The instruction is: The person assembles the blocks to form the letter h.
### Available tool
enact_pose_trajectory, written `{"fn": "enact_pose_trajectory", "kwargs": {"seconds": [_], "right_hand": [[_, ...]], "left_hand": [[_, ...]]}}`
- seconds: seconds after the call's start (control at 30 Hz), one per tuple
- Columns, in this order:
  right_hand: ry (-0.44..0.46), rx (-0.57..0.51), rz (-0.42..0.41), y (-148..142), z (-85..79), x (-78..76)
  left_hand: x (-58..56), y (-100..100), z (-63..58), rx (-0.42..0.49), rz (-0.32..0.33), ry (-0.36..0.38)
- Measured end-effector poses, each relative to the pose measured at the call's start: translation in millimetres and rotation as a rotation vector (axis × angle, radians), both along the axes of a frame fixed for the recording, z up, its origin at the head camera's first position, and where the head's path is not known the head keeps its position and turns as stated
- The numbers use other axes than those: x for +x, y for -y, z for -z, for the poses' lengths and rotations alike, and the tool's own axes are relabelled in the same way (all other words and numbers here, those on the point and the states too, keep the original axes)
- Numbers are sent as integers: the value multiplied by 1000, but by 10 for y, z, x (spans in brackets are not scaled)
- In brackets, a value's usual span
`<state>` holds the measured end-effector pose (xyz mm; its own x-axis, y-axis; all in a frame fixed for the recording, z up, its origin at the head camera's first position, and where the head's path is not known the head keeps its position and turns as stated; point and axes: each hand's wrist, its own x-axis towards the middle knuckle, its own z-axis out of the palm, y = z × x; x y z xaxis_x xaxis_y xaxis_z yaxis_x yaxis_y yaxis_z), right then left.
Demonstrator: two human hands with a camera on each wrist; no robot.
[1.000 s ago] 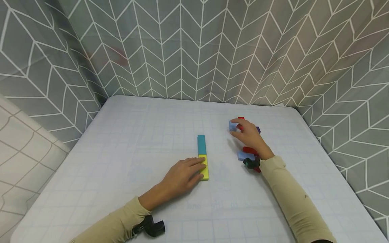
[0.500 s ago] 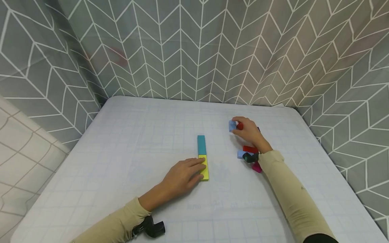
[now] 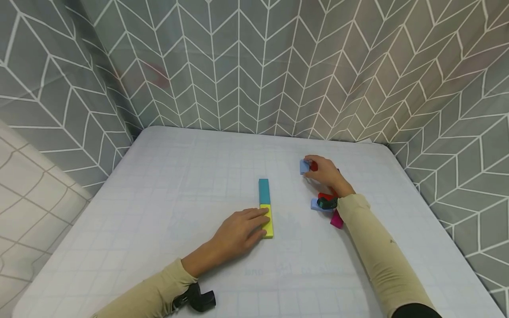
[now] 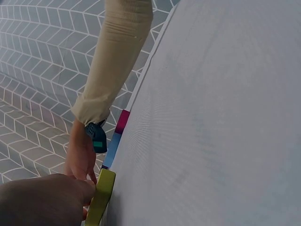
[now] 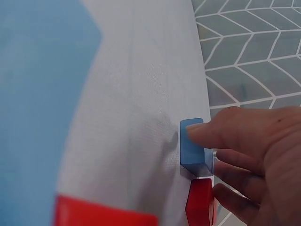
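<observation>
My left hand (image 3: 238, 229) rests with loosely extended fingers across a yellow block (image 3: 268, 231). Against the yellow block's far end lies a teal block (image 3: 264, 191), the two forming one straight strip. Farther right, my right hand (image 3: 326, 171) pinches a light blue block (image 3: 304, 167). In the right wrist view, the thumb lies on one face of this blue block (image 5: 192, 148), with the fingers behind it. Close beside it stands a red block (image 5: 199, 202), near the lower fingers; in the head view the right hand partly covers that red block.
Under the right wrist lie another light blue block (image 3: 316, 204), a red block (image 3: 324, 195) and a magenta block (image 3: 336, 219), partly hidden by the black wrist camera (image 3: 327, 203). A patterned curtain (image 3: 246, 66) rises behind the white table (image 3: 179, 172).
My right thumb and fingers have closed in on the far light blue block, and the hand now hides more of the red block beside it. The left hand stays on the yellow block.
</observation>
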<state>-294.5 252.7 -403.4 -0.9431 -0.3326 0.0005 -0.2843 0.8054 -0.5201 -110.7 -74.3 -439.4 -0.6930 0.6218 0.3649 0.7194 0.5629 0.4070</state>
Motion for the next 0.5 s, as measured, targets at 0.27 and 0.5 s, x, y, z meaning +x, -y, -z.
{"fn": "enact_pose_trajectory", "kwargs": {"seconds": [0.27, 0.5], "right_hand": [[2, -3, -37, -1, -11, -4], [27, 10, -17, -29, 8, -50]], "left_hand": [[-2, -1, 9, 0, 3, -3], [-2, -2, 3, 5, 3, -12]]}}
